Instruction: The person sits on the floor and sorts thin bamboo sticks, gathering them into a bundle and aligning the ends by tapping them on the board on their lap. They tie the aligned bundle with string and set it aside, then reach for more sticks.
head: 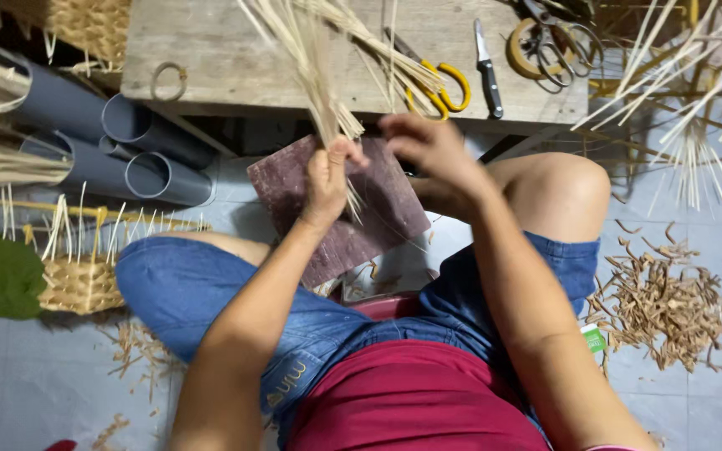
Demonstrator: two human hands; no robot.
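The left hand [327,179] is closed around a bundle of pale straw strips [311,58]; the right hand [428,146], fingers loosely curled, touches the bundle's lower end.

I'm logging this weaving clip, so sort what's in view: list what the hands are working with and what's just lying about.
In use:
- left hand, gripping a bundle of pale straw strands
- right hand, fingers at the same bundle
- reddish board under the hands

Lying about:
- yellow-handled scissors
- knife
- tape roll
- grey pipes
- half-woven basket
- pile of brown trimmings
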